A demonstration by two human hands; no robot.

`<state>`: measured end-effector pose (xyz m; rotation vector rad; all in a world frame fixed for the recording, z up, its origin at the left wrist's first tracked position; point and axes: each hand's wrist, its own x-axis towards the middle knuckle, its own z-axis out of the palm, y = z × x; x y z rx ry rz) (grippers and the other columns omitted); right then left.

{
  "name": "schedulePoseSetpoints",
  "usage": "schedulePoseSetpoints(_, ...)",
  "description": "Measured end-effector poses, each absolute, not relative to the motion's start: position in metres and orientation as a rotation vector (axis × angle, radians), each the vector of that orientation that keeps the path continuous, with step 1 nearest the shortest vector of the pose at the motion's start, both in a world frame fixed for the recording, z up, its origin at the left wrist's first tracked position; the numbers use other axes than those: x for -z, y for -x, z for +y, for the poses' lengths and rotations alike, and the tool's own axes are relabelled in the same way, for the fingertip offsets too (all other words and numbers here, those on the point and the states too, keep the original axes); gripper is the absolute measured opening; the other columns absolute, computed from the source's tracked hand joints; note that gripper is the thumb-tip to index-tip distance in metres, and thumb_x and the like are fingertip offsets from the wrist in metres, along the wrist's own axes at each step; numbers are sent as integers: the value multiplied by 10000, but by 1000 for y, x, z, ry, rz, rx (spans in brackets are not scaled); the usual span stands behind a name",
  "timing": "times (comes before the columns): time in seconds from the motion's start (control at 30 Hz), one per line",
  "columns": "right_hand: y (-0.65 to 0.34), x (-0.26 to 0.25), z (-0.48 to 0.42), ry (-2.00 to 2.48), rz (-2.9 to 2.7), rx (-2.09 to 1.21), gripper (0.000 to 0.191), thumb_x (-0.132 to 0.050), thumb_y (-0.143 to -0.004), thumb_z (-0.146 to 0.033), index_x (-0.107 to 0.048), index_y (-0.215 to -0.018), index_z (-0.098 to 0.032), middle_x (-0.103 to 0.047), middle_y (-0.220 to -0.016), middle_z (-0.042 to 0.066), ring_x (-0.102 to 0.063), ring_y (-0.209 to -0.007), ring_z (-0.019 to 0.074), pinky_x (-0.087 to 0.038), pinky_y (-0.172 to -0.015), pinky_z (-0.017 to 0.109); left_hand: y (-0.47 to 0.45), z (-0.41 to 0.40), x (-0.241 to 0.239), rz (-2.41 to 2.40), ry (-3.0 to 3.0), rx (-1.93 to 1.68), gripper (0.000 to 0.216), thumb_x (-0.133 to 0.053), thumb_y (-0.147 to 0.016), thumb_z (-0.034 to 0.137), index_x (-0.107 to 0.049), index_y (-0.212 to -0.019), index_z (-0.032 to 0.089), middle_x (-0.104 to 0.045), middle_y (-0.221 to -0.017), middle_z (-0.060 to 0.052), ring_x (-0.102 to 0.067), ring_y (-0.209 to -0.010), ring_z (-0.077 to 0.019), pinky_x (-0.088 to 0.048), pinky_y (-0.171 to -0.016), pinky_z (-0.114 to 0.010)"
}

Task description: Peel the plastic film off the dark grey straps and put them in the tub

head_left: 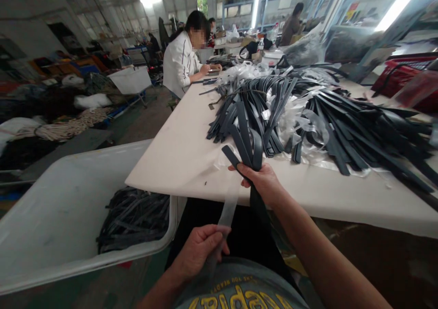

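My right hand [262,180] is closed around a few dark flat straps [243,140] at the table's near edge, the thumb on top. One strap end [231,156] points up to the left, and a dark length hangs below the hand. Close to my body, my left hand [201,247] pinches a clear plastic strip [228,208]. That strip runs up toward the table edge beside my right hand; where its far end stops I cannot tell. Just beyond my right hand lies a large pile of similar dark straps [253,104].
A pale table [174,149] spans the middle. More straps [345,126] and crumpled clear plastic [310,126] lie on the right. At lower left stands a white bin [65,186] holding dark strips [133,220]. A person in a white jacket [178,63] works at the table's far left.
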<state>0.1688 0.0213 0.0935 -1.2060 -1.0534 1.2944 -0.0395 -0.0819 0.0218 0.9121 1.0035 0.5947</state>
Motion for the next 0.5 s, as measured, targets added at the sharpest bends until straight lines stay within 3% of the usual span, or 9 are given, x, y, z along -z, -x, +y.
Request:
schedulePoseSetpoints(0.13, -172, -83, 26, 1202, -1014, -1272, 334, -753, -696, -437, -736, -827, -130, -775, -858, 83, -426, -419, 61, -389, -408, 228, 50, -99, -18, 998, -862, -654, 386, -676, -803, 448, -681, -1059, 160, -666, -703, -17, -507, -544, -85, -353, -543, -204)
schedulePoseSetpoints(0.37, -164, -85, 20, 1196, -1029, -1312, 341, -750, -707, -462, -727, -828, -145, -771, -890, 70, -445, -426, 53, -399, -427, 222, 63, -104, -16, 1057, -970, -380, 221, -593, -813, 299, -706, -935, 153, -695, -750, -27, -566, -628, -136, -417, -639, -248)
schedulePoseSetpoints(0.5, -151, -86, 15, 1202, -1090, -1373, 349, -740, -704, -480, -737, -806, -146, -768, -886, 62, -463, -423, 56, -401, -428, 228, 57, -102, -20, 1216, -1387, -220, 205, -587, -770, 235, -716, -626, 168, -576, -554, 24, -460, -551, -122, -324, -551, -234)
